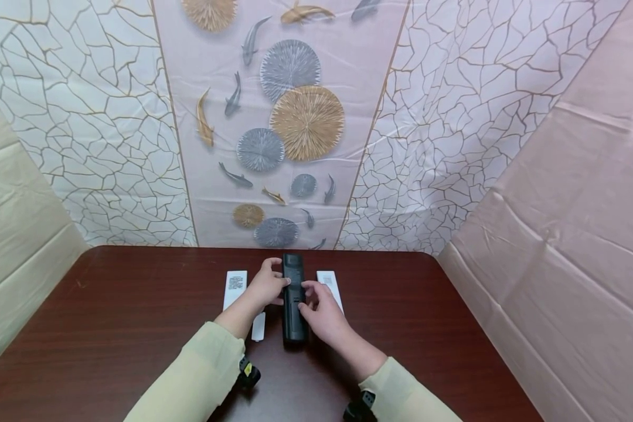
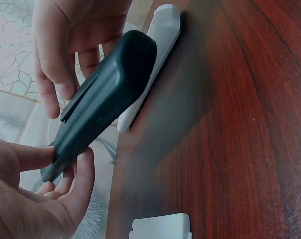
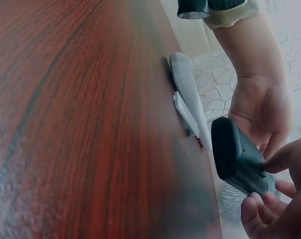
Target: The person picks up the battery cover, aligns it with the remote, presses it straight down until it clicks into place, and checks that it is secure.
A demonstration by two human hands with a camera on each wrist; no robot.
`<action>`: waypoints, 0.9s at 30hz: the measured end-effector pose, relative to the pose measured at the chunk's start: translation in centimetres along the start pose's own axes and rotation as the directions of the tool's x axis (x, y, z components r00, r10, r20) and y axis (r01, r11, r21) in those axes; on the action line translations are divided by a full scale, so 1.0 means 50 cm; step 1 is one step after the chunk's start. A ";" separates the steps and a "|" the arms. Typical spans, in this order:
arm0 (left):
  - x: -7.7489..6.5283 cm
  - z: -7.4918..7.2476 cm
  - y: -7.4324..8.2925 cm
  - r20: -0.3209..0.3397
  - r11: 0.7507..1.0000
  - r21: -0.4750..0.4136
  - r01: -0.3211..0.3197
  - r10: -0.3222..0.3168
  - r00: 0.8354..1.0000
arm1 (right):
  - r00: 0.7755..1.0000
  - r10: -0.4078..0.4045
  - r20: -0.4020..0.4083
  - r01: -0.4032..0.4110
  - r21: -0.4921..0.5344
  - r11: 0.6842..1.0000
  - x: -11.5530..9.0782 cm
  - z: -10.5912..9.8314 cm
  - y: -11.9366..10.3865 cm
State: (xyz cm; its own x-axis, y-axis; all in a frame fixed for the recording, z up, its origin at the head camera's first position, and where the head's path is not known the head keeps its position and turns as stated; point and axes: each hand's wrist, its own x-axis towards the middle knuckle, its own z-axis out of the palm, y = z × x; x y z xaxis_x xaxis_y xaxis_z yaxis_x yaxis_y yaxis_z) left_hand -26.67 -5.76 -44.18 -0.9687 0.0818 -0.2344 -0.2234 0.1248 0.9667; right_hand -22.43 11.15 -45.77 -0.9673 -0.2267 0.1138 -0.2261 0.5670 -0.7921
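A black remote control (image 1: 293, 316) is held above the table with its back side up, a seam of its battery cover showing. My left hand (image 1: 266, 285) pinches the far part of it between thumb and fingers, clearly seen in the left wrist view. From the other side, my right hand (image 1: 325, 312) grips the remote's edge, its thumb by the battery cover seam (image 2: 80, 97). In the right wrist view the remote's near end (image 3: 225, 149) points toward the table. Some fingertips are hidden behind the remote.
A white remote control (image 1: 235, 287) lies left of my left hand, with a small white battery cover (image 1: 258, 327) near it. Another white remote (image 1: 328, 282) lies behind my right hand. The brown table (image 1: 137, 328) ends at a patterned cloth backdrop (image 1: 274, 193).
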 end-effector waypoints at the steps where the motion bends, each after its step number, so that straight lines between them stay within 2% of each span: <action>1: 0.000 0.000 0.000 0.001 1.000 -0.002 0.000 0.000 1.000 | 1.000 0.016 0.000 -0.016 0.033 0.999 0.001 -0.001 -0.001; 4: 0.001 0.001 0.000 0.006 1.000 -0.009 0.003 -0.003 1.000 | 0.996 0.084 0.020 -0.086 0.169 0.982 0.003 -0.003 0.000; 8: 0.001 0.001 0.001 0.015 1.000 -0.016 0.005 -0.004 1.000 | 0.982 0.175 0.072 -0.190 0.341 0.921 0.005 -0.004 0.004; 11: 0.002 0.001 0.000 0.024 1.000 -0.021 0.003 -0.002 1.000 | 0.970 0.214 0.116 -0.243 0.411 0.879 0.007 -0.004 0.006; 15: 0.004 0.000 0.000 0.031 1.000 -0.028 -0.005 0.006 1.000 | 0.959 0.238 0.153 -0.282 0.466 0.838 0.009 -0.006 0.006; 21: 0.003 -0.001 0.002 0.030 0.999 -0.036 -0.010 0.011 0.999 | 0.958 0.240 0.159 -0.287 0.490 0.823 0.011 -0.005 0.008; 27: -0.002 0.001 0.006 0.023 0.999 -0.045 -0.018 0.019 1.000 | 0.966 0.219 0.140 -0.260 0.469 0.844 0.011 -0.007 0.006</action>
State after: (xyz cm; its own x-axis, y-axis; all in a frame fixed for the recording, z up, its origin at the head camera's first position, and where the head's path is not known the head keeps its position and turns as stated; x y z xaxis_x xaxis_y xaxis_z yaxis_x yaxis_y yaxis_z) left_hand -26.63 -5.69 -43.88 -0.9701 0.1069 -0.2178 -0.2102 0.0784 0.9745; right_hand -23.07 11.47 -45.76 -0.9674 -0.2055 -0.1478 0.1144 0.1659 -0.9795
